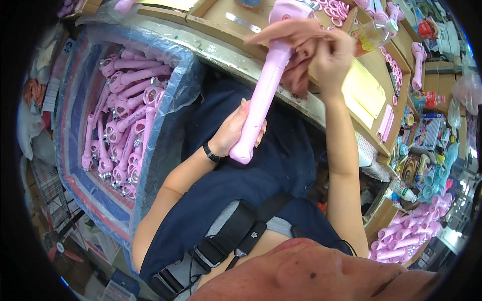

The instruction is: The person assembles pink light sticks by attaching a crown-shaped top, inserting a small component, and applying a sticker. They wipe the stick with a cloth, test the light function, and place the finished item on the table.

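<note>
My left hand (pixel 230 131), with a dark band at its wrist, wraps around the lower shaft of a long pink plastic wand (pixel 263 98). The wand tilts up and away to the right, its wide head with a metallic end at the tray's near edge. In my right hand (pixel 332 67) is a reddish-brown cloth (pixel 296 80), bunched in closed fingers. Part of the cloth lies across the wand just below its head, and a fold hangs down beside the shaft. The cloth hides that stretch of the wand.
At the left stands a plastic-lined bin (pixel 183 75) heaped with similar pink wands. A cardboard tray (pixel 208 15) on the bench holds pink rings (pixel 335 10), a clear bottle (pixel 374 36) and yellow paper (pixel 364 90). Pink tubular parts (pixel 406 233) fill a box at the lower right.
</note>
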`<state>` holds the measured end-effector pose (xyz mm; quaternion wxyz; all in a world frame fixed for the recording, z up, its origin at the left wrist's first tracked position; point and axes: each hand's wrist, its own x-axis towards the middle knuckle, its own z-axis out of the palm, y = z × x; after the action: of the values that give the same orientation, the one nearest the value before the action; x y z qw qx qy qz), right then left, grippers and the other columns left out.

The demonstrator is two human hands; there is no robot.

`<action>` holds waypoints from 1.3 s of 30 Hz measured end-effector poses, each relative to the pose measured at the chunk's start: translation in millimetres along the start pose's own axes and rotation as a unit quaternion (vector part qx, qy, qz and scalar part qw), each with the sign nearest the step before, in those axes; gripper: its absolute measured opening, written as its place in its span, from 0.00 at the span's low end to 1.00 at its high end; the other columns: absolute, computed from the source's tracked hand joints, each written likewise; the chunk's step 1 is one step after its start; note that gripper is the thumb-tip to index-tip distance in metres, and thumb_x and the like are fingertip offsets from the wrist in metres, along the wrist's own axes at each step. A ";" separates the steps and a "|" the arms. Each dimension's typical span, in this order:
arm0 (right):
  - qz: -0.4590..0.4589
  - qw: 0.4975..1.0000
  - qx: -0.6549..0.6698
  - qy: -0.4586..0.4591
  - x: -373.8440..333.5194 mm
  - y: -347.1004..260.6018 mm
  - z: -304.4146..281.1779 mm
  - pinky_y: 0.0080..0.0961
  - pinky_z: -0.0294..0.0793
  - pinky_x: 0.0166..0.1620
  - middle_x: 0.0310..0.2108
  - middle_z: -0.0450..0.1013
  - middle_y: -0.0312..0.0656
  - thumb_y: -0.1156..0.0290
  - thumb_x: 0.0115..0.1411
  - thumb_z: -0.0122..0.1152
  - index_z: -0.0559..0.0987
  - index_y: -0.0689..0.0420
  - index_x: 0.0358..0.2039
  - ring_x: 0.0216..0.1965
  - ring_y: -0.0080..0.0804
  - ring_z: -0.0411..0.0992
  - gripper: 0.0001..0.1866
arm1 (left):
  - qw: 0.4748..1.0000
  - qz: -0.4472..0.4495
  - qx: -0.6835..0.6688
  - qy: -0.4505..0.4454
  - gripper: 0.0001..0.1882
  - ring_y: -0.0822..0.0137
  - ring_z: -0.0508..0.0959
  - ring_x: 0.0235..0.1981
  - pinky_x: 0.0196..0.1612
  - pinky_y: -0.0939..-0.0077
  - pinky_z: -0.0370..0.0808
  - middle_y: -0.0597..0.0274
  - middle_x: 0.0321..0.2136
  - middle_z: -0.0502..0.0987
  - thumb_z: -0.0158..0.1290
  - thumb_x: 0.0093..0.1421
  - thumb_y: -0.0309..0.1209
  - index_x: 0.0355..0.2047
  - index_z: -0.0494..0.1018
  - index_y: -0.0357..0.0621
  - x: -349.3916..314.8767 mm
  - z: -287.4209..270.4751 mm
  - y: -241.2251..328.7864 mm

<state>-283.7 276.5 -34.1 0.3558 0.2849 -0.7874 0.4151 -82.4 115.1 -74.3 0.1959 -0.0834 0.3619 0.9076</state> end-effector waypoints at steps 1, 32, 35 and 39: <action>0.085 0.996 0.014 0.032 7.6 4.4 -9.2 0.25 0.68 0.36 0.31 0.69 0.40 0.82 0.53 0.57 0.76 0.58 0.32 0.33 0.31 0.68 0.06 | 1.000 -0.008 -0.004 0.001 0.30 0.71 0.74 0.20 0.24 0.78 0.74 0.59 0.26 0.72 0.28 0.66 0.56 0.44 0.64 0.41 -0.1 -0.9 0.5; 0.087 0.953 -0.239 -0.163 -33.7 -27.0 -39.4 0.36 0.68 0.46 0.37 0.72 0.46 0.67 0.54 0.61 0.77 0.55 0.41 0.41 0.43 0.70 0.14 | 0.999 -0.032 -0.042 -0.013 0.35 0.68 0.74 0.23 0.29 0.75 0.74 0.57 0.29 0.71 0.24 0.66 0.56 0.58 0.57 0.39 3.5 13.4 0.7; 0.194 0.960 -0.129 -0.157 -24.8 -27.6 -31.7 0.29 0.70 0.43 0.33 0.73 0.45 0.69 0.57 0.59 0.79 0.60 0.33 0.37 0.38 0.72 0.08 | 0.998 -0.032 -0.053 -0.013 0.35 0.68 0.74 0.23 0.29 0.75 0.74 0.57 0.29 0.71 0.24 0.66 0.56 0.58 0.56 0.39 2.6 10.6 -1.0; 0.144 0.979 0.142 -0.014 -38.8 -53.0 -8.5 0.31 0.70 0.44 0.33 0.72 0.43 0.75 0.55 0.59 0.77 0.59 0.35 0.39 0.40 0.71 0.07 | 0.998 -0.021 -0.052 -0.011 0.35 0.68 0.74 0.23 0.29 0.75 0.74 0.57 0.29 0.71 0.26 0.66 0.56 0.59 0.56 0.40 4.5 9.1 -7.1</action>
<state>-218.9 263.6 -37.7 0.2369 0.2216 -0.7579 0.5659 -83.6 127.4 -73.4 0.2141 -0.0910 0.3101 0.9218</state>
